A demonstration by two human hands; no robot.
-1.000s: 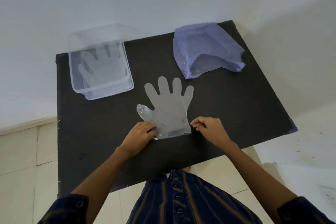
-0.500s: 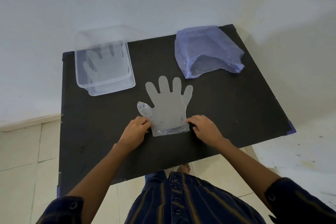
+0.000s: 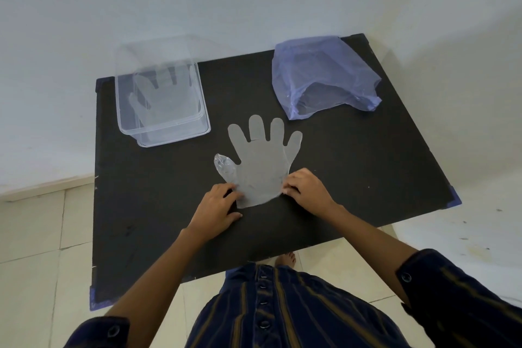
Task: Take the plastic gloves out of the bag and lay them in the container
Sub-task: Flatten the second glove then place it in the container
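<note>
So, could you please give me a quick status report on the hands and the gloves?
Left hand and right hand pinching the cuff of the glove, flat on the table. One glove already in the container. Bag lies open; nothing in the way.

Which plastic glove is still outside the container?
The glove spread flat on the black table, with the left hand and right hand at its cuff. The other glove already lies inside the clear container.
</note>
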